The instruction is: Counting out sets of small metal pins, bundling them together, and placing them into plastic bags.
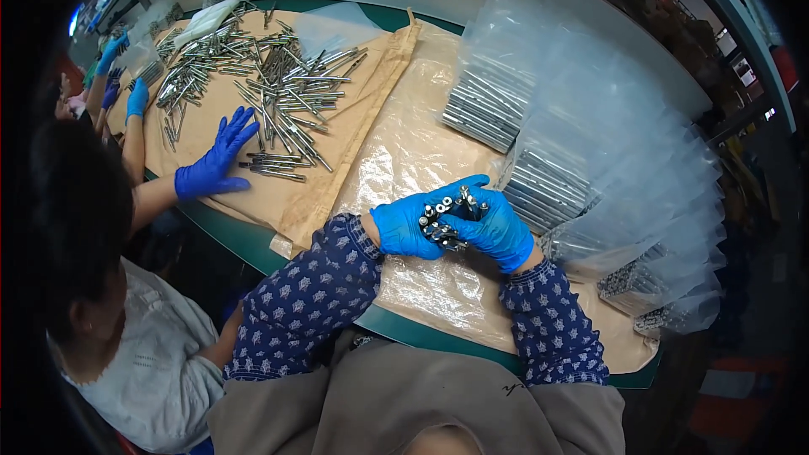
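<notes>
Gripping bundle of metal rods [447,217] between both hands, left hand [408,224] and right hand [499,231] clenched around it

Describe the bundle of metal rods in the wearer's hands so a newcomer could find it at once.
Start at the green-edged table and go to its near edge, where two light-blue gloved hands meet. The bundle of metal rods sits gripped between the left hand and right hand, ends up, unlike the loose pile of rods or bagged rods.
</notes>
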`<state>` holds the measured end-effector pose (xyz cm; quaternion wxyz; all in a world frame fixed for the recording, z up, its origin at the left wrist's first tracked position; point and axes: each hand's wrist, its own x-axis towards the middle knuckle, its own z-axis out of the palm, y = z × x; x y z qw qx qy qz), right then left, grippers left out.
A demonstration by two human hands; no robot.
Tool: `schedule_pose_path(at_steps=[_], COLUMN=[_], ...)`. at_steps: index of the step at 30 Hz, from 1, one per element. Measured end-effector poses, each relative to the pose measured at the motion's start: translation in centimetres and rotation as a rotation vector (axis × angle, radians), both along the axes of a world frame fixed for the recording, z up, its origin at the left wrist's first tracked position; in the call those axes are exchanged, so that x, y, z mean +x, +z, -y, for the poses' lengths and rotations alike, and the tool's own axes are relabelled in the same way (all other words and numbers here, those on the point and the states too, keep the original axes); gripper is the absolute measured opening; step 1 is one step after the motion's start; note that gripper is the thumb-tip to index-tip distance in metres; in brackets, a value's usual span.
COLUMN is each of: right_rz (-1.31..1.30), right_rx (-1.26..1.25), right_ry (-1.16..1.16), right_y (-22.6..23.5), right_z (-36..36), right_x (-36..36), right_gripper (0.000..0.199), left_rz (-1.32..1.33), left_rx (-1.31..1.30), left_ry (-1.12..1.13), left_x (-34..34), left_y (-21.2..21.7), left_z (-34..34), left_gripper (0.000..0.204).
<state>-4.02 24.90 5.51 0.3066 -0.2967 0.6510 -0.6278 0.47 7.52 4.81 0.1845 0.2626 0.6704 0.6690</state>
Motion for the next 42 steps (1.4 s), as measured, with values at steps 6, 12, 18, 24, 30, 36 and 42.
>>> schedule_pose_path(at_steps=[6, 12, 18, 24, 30, 36, 42], right_rz=[-0.009, -0.089, -0.411, -0.546, -0.448, -0.420, -0.284], right_rx=[-0.097, -0.074, -0.124, -0.097, -0.182, -0.251, -0.275], right_ry=[0.034, -0.173, -0.360, -0.541, -0.641, -0.567, -0.523], right_y=[1.9, -0.2, -1.3, -1.1, 0.4, 0.6, -1.1], right_z=[0.7, 1.2, 2.0, 1.6, 1.9, 1.2, 2.1], right_x=[0.6, 1.3, 0.8, -0.1, 0.7, 0.5, 1.3], right_gripper=[0.028, 0.021, 0.022, 0.019, 0.019, 0.017, 0.012], left_rz=[-0.599, -0.215, -0.335, 0.019, 0.266, 0.578, 0.523], left_rx=[-0.441, -0.135, -0.443, -0.070, 0.305, 0.658, 0.844], left_ry=[0.060, 0.150, 0.324, 0.454, 0.529, 0.612, 0.594], left_x=[0.2, 0.1, 0.2, 0.4, 0.5, 0.8, 1.1], left_y=[-0.6, -2.4, -1.8, -0.5, -2.3, -0.9, -0.7], left_z=[0.0, -0.2, -0.3, -0.5, -0.2, 0.0, 0.5], left_gripper=[0.089, 0.062, 0.025, 0.021, 0.022, 0.012, 0.013])
